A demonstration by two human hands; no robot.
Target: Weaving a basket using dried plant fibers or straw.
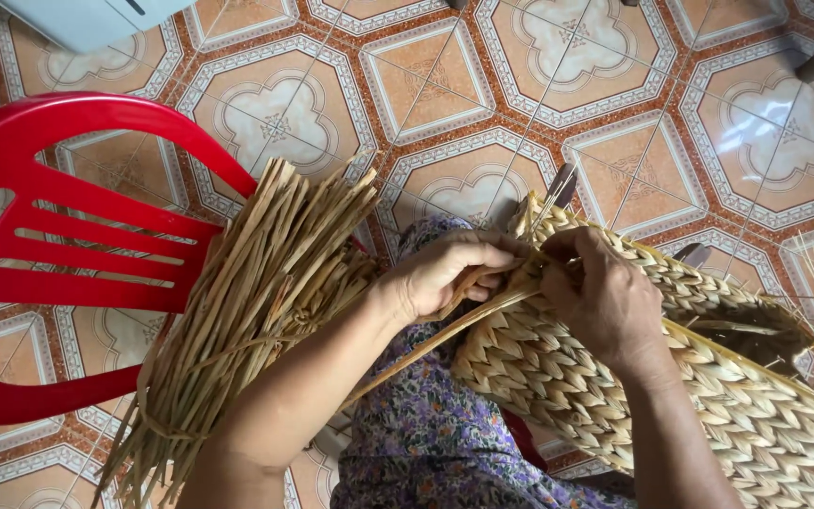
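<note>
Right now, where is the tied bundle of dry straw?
In the head view, the straw bundle lies left of centre, leaning on the red chair, beside the left forearm.

Two hands are showing — the left hand [445,273] and the right hand [605,297] — along with one woven basket [708,396], one tied straw bundle [247,311] (many stalks) and one red chair [58,236].

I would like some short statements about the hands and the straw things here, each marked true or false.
1. Both hands, left and right, work at the edge of the woven basket. True.
2. The bundle of dried straw lies on the basket. False: it leans beside the red plastic chair.
3. The chair is blue. False: red.
4. The floor has patterned tiles. True.
5. The left hand pinches a straw strand. True.
</note>
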